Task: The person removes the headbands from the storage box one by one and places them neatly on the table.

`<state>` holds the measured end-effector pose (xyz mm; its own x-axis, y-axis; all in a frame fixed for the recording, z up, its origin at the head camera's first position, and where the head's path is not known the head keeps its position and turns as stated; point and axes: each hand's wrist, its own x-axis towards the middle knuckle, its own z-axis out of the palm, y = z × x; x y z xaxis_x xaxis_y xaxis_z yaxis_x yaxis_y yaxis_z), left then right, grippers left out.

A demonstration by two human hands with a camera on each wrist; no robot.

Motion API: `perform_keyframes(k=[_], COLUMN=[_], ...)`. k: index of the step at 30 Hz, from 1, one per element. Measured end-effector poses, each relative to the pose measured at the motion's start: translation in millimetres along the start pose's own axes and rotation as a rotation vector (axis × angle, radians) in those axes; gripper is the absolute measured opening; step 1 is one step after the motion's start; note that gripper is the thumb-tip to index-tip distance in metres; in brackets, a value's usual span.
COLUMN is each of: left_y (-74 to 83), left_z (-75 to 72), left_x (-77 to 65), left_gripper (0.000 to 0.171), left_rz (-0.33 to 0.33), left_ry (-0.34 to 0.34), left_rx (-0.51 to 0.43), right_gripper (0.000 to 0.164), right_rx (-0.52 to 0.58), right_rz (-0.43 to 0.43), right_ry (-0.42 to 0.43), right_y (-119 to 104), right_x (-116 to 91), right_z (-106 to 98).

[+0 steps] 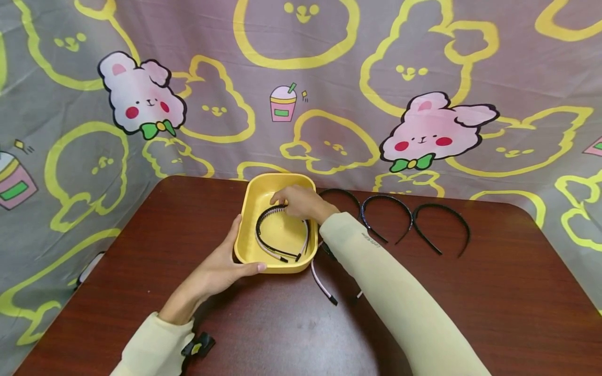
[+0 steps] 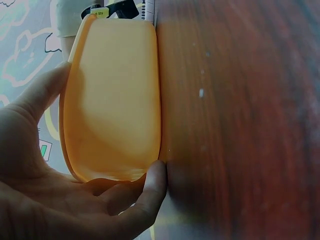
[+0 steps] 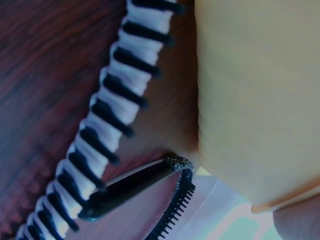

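Note:
A yellow plastic bin (image 1: 242, 198) stands on the table, and my left hand (image 1: 218, 269) grips its left near corner, thumb over the near rim. In the left wrist view the fingers (image 2: 150, 200) curl round the bin's end. Inside lie two overlapping headbands (image 1: 258, 232), one black and one pale with dark teeth. Reaching into the bin, my right hand (image 1: 301, 201) has bent fingers over the top of their arch. Its fingertips are partly hidden, so whether it pinches a headband does not show.
Right of the bin, black headbands (image 1: 442, 206) lie in a row along the back. A pale headband (image 1: 322, 282) sits partly under my right sleeve; the right wrist view shows a white headband (image 3: 107, 105) with black teeth and a black glittery one (image 3: 135, 187). A patterned curtain (image 1: 324, 83) hangs behind.

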<state>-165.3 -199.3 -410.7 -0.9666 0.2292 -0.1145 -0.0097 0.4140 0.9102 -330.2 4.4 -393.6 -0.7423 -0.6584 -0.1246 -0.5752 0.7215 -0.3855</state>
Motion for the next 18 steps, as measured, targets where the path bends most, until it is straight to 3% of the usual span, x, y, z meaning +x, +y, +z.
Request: perform_keyframes(k=[10, 18], left_y=[-1.5, 0.5], left_z=[-0.6, -0.7], left_x=[0.4, 0.2], left_gripper=[0.129, 0.129], left_rz=[-0.003, -0.007], left_ry=[-0.001, -0.008], left_rx=[0.002, -0.005], right_gripper=[0.045, 0.05], right_rx=[-0.02, 0.063], right_rz=[0.004, -0.019], right_ry=[0.027, 0.082], right_y=[-1.0, 2.9], right_x=[0.1, -0.1], right_z=[0.7, 2.2])
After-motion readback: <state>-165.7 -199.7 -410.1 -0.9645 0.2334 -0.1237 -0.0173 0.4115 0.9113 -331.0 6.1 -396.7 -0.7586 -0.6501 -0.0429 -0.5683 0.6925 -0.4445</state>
